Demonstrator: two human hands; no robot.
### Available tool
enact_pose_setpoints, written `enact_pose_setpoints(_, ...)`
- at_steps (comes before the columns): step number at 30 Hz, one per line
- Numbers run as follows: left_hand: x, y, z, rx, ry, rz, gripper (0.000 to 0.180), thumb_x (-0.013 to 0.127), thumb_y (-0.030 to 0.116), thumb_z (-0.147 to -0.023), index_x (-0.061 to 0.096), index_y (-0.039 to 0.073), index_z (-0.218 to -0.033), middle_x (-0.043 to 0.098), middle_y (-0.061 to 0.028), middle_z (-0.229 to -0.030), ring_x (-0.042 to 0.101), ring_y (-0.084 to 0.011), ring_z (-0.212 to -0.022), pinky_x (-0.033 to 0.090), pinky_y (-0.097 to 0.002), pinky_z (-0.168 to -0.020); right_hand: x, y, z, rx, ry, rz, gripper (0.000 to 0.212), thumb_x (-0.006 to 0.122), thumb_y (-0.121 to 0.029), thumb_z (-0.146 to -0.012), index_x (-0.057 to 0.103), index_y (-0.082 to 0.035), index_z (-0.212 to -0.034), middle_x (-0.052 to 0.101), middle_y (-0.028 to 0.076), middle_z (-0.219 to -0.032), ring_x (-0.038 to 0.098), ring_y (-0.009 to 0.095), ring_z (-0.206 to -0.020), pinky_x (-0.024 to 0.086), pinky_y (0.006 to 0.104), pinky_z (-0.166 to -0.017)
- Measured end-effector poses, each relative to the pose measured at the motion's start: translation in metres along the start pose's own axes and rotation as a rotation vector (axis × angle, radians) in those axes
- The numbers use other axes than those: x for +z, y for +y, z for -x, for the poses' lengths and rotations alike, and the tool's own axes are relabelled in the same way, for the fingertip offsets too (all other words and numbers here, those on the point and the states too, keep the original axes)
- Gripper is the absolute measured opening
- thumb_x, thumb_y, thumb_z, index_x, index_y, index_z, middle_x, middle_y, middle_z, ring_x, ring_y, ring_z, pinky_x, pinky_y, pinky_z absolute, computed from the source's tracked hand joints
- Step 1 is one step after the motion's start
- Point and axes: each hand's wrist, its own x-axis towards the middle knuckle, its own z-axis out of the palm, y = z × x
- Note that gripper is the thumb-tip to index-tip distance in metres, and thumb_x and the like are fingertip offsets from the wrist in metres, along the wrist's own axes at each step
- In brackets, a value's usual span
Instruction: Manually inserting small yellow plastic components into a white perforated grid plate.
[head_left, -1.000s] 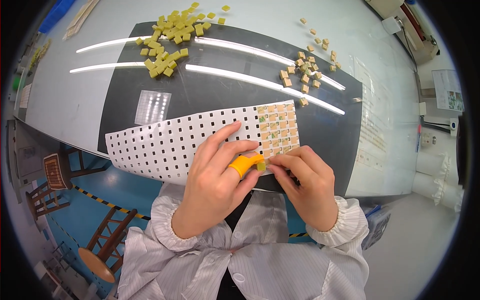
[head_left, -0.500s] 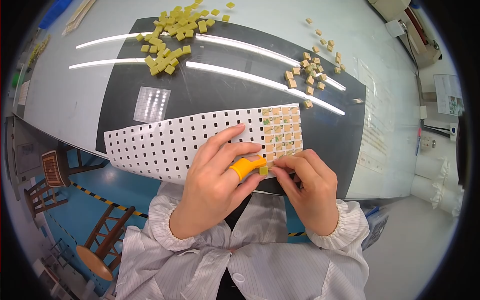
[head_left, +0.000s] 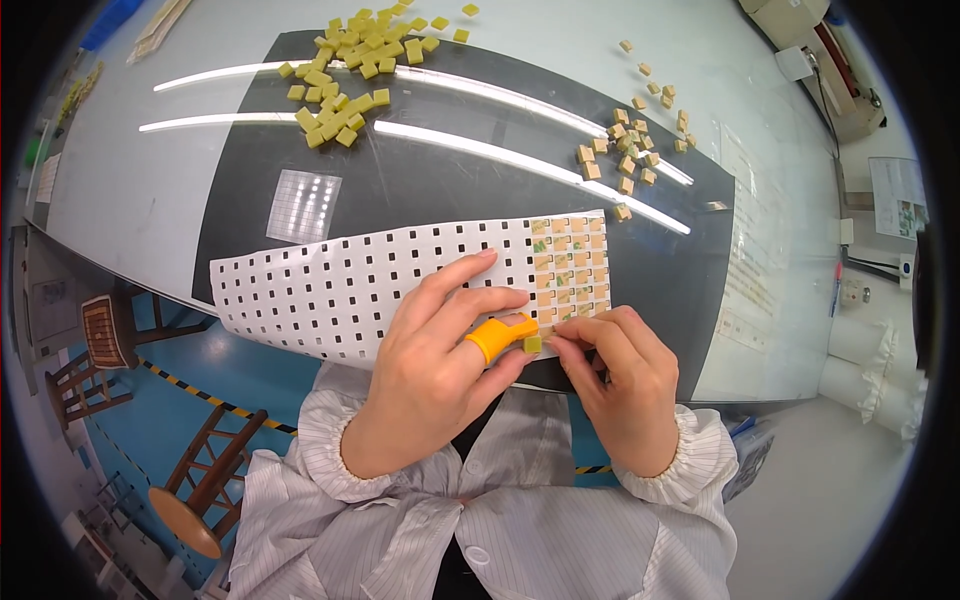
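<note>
A white sheet (head_left: 310, 290) with rows of small dark square holes lies along the table's near edge. Tan square pieces (head_left: 563, 262), some with green marks, fill the columns at its right end. My left hand (head_left: 425, 370) rests over the sheet, two fingers stretched across the holes. An orange finger sleeve (head_left: 500, 338) covers one of its fingers. Between that finger and the thumb sits a small green block (head_left: 533, 345). My right hand (head_left: 625, 375) is closed in a pinch at the sheet's lower right corner, beside the block; whatever its fingertips grip is hidden.
Loose green blocks (head_left: 345, 120) are heaped at the far side of the dark mat (head_left: 480, 185). Tan-faced blocks (head_left: 627, 165) lie scattered at the far right. A clear gridded square (head_left: 304, 205) lies beyond the sheet. Wooden chairs (head_left: 205, 480) stand on the floor at left.
The whole picture has shifted slightly. Relative to the sheet, both hands and the green block keep nearly the same places, the right hand's pinch still by the corner.
</note>
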Motion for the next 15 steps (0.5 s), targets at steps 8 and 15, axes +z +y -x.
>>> enact_pose_setpoints(8,0.0,-0.001,0.001,0.01,0.003,0.01,0.032,0.082,0.002,-0.063,0.071,0.001,-0.093,0.068,-0.0055,-0.109,0.055,-0.0347,-0.121,0.048,-0.0438,-0.097,-0.005,0.002,-0.01,0.123,-0.089,-0.165,0.012,0.074,0.001,-0.08,0.064,-0.001,-0.086,0.061,0.006,-0.078,0.057,0.014,-0.06,0.046,0.0253,-0.052)
enact_pose_setpoints(15,0.0,-0.001,0.0,-0.002,-0.006,0.011,0.031,0.082,0.002,-0.063,0.071,0.001,-0.092,0.068,-0.0051,-0.109,0.055,-0.0345,-0.121,0.048,-0.0436,-0.097,-0.018,0.004,-0.018,0.163,-0.216,-0.322,0.008,0.07,0.002,-0.084,0.062,0.0,-0.087,0.058,0.001,-0.075,0.051,0.005,-0.06,0.042,0.0204,-0.052)
